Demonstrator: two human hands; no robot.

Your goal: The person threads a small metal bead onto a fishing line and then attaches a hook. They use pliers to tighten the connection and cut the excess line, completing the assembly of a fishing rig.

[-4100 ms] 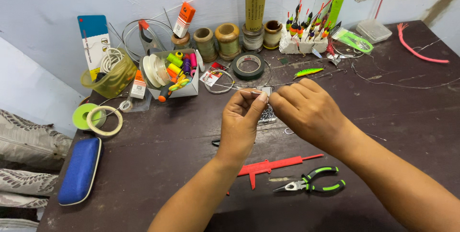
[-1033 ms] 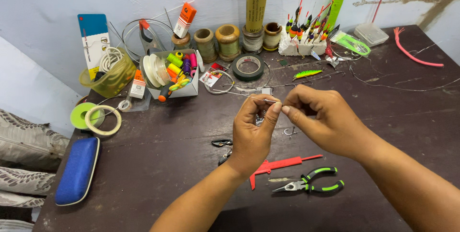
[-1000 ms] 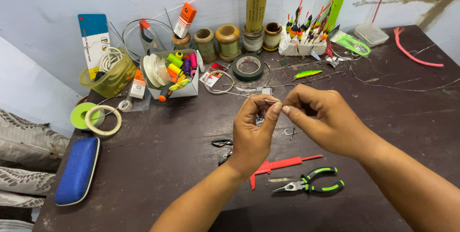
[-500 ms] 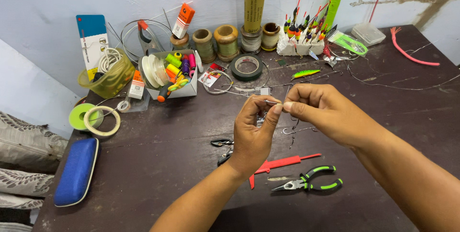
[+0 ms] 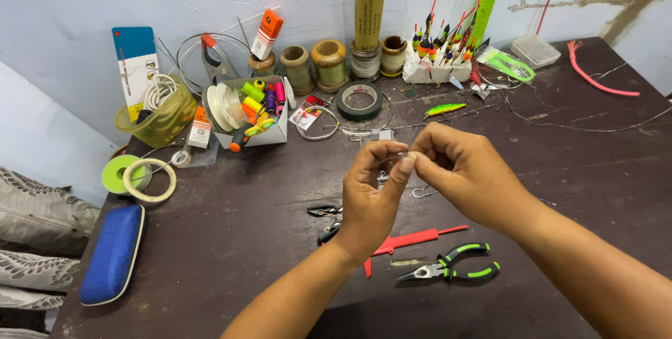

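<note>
- Left hand [image 5: 369, 195] and right hand [image 5: 458, 171] raised above the dark wooden bench [image 5: 231, 241], fingertips pressed together, pinching between them something thin and metallic, seemingly a small fishing hook or a bit of fine line [image 5: 404, 159]; too small to tell which.
- Could slip from the pinch: tiny, smooth piece, held only by fingertip pressure; likely hard to find again on the dark bench among loose wires.
- Could prick a fingertip if truly a hook, with both thumbs so close around it.
- Could snag: another bare wire hook [image 5: 422, 192] lying just beneath the hands, thin clear lines running across the bench behind them.
- Could knock tools in lowering the forearms: green-and-black handled pliers [image 5: 451, 269], red plastic tool [image 5: 413, 241] and small black scissors [image 5: 325, 216] all near the wrists.
- Packages and labels: tall blue-and-white card [image 5: 136, 66] leaning on the wall at far left; small orange box [image 5: 267, 33] propped above the spools; orange-and-white label [image 5: 199, 126] beside the yellow transparent tub [image 5: 157, 115]; small red-and-white hook packet [image 5: 308, 111] next to the grey cardboard box of coloured bobbins [image 5: 255, 111]; upright olive cardboard tube with black top [image 5: 367, 10]; clear green-printed sachet [image 5: 509, 65] and clear plastic lidded box [image 5: 535, 51] at far right.
</note>
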